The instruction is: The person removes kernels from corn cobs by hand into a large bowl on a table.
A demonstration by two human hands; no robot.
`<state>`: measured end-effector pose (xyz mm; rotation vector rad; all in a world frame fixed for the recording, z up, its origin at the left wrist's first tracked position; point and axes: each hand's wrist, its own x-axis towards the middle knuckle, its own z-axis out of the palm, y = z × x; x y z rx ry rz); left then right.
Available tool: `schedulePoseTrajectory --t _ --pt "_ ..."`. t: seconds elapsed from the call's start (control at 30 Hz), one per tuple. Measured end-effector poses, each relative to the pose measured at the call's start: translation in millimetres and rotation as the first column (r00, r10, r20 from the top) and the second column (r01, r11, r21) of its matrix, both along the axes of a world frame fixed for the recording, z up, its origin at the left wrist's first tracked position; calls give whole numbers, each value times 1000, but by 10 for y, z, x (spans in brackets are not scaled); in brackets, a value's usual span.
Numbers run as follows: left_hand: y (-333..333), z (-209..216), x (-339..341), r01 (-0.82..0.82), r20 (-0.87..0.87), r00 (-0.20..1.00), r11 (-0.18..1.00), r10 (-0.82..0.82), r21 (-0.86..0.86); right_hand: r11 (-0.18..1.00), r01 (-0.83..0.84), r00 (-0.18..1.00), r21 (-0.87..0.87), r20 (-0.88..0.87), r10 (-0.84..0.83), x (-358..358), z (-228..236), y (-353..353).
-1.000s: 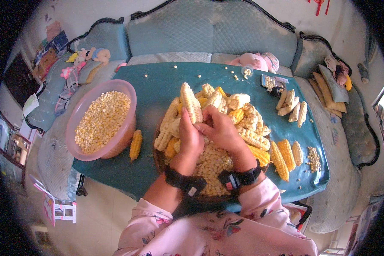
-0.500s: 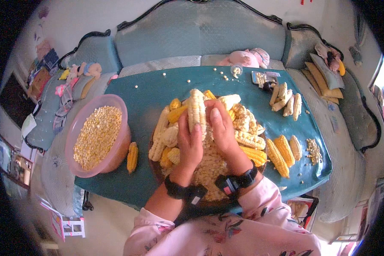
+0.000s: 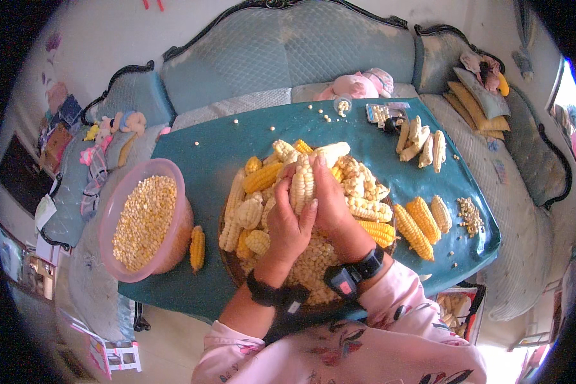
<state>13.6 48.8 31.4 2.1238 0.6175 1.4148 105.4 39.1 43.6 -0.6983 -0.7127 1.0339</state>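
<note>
A pale corn cob (image 3: 303,184) stands nearly upright between my hands, over a round brown basket (image 3: 232,269). My left hand (image 3: 289,224) wraps it from the left, its thumb lying near the cob's lower end. From the right, my right hand (image 3: 331,200) presses its fingers and palm against the same cob; its fingertips are partly hidden. White and yellow cobs crowd the basket's far and side parts, among them a yellow cob (image 3: 262,178) left of my hands. Loose pale kernels (image 3: 310,262) fill its near part, below my wrists.
On the teal-covered table (image 3: 201,173), a pink tub (image 3: 184,224) of kernels stands left, a yellow cob (image 3: 198,249) beside it. Right are several yellow cobs (image 3: 414,232), a kernel pile (image 3: 470,216) and stripped cobs (image 3: 422,142). A small clear cup (image 3: 343,106) sits at the far edge.
The pale cob has come lower and closer to me. My right hand, earlier beside it with fingers extended, now closes against it. The whole view has shifted slightly.
</note>
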Motion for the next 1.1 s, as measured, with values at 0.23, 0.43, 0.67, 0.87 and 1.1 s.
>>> schedulePoseTrajectory --t 0.23,0.43,0.67,0.87,1.1 --pt "-64 34 -3 -38 -107 993 999 41 26 993 -50 984 -109 -178 30 13 257 -110" --pt "-85 71 16 -24 -122 992 992 39 127 984 -119 946 -130 -317 72 74 347 -143" --pt "-58 -107 19 61 87 995 981 -46 -182 989 133 991 -64 -16 -135 74 -30 94" --pt "21 17 28 7 295 952 958 82 -288 981 141 790 135 582 -194 -40 68 -52" --pt "-2 50 -3 -39 318 940 967 120 -252 994 32 900 105 430 -74 -259 0 -46"
